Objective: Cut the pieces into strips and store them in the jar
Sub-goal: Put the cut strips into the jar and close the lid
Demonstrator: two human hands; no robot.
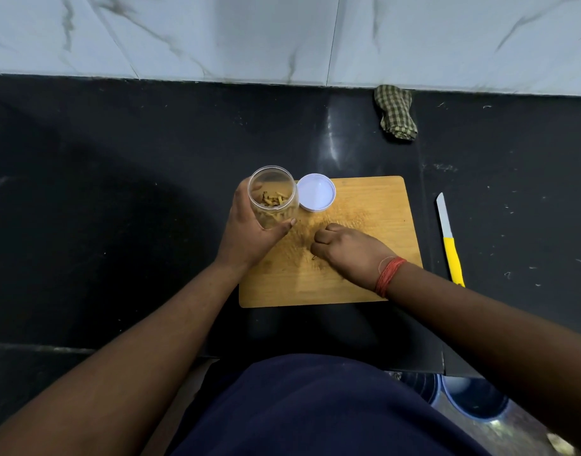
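Observation:
My left hand (249,232) grips a clear plastic jar (273,195) at the left edge of the wooden cutting board (374,205). Several tan strips (273,200) lie inside the open jar. My right hand (345,248) rests on the middle of the board with its fingers curled, pinching a small strip (314,257) at its fingertips. The jar's white lid (316,192) lies upturned on the board just right of the jar. Fine crumbs dust the board near my right hand.
A yellow-handled knife (449,240) lies on the black counter (118,192) right of the board. A checked cloth (395,112) sits at the back by the marble wall. A blue bucket (473,399) stands on the floor at the lower right.

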